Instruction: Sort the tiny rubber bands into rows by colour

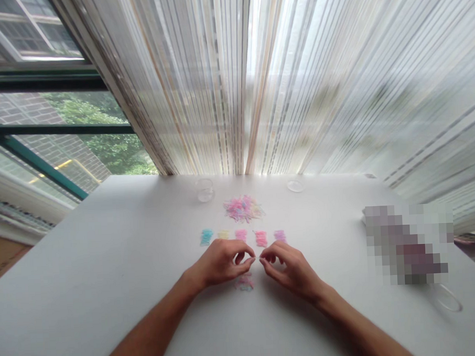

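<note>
Left hand point(229, 259) and right hand point(286, 262), both pinched tight — they share a tiny pale piece point(257, 258) over the white table point(119, 272)! Close ahead, five pastel bundles point(261, 238); behind, a loose multicoloured pile point(243, 208). A pixelated object point(406, 246) crowds the right — open tabletop runs left to the edge.

Head view faces forward, down; table point(95, 263) seemingly near.

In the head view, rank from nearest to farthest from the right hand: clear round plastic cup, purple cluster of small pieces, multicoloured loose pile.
1. Purple cluster, just beyond the right hand.
2. Multicoloured pile, farther back, leftward.
3. Clear cup, behind-left of the pile.
</note>
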A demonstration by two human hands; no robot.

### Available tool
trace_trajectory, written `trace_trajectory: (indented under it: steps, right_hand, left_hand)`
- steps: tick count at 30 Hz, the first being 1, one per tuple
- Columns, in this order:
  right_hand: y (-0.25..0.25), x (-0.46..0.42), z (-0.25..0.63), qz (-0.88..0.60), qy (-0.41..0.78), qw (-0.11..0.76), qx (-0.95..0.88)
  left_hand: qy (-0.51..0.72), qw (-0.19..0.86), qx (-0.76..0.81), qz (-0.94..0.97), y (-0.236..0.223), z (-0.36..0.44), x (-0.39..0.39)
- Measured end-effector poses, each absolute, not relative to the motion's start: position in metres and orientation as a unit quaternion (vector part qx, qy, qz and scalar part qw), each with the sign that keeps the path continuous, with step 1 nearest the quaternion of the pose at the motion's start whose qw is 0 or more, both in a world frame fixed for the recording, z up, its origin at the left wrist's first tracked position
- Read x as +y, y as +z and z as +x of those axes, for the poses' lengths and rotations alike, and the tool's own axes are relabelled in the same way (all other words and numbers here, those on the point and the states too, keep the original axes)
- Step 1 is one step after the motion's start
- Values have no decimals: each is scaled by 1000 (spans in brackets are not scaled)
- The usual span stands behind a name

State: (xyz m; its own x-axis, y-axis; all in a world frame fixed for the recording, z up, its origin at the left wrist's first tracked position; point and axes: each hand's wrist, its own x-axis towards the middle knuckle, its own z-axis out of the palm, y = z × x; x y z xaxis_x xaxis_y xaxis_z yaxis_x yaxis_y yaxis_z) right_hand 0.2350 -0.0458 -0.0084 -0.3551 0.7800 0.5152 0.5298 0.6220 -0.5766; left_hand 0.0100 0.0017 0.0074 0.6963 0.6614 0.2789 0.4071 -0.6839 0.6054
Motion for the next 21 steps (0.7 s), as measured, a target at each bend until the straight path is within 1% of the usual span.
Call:
trace_trajectory:
  steps: [21]
  right_hand:
    - [-10,-45,234,-416,154,390,-807]
  left_hand:
    - [244,270,312,878,9,10,2]
